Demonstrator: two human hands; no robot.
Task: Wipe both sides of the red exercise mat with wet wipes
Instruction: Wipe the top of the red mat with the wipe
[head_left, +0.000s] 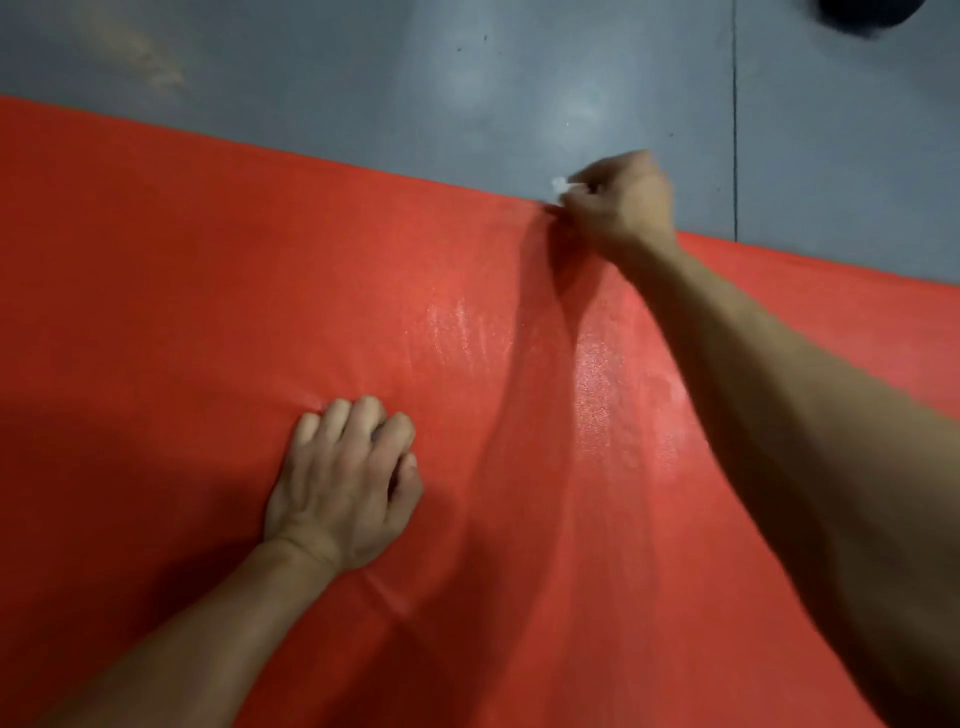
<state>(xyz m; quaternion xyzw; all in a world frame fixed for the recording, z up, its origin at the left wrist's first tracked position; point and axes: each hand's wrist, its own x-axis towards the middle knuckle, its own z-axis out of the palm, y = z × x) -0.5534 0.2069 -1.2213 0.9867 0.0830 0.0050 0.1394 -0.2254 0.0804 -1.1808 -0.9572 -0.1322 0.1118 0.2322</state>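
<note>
- Two bare hands are over the red exercise mat (208, 312), which lies spread on the grey floor (363, 78) and fills most of the view.
- The right hand (618, 205) is at the far edge of the mat; its fingers are curled and pinch a small white wet wipe (559, 185), which shows just beyond the knuckles, over the floor.
- The mat rises in a fold under this hand; whether the fingers also grip the edge, I cannot tell.
- The left hand (345, 483) rests on the mat nearer the person, with fingers curled under and holding nothing.
- Between the hands, the mat surface shines in wet streaks.
</note>
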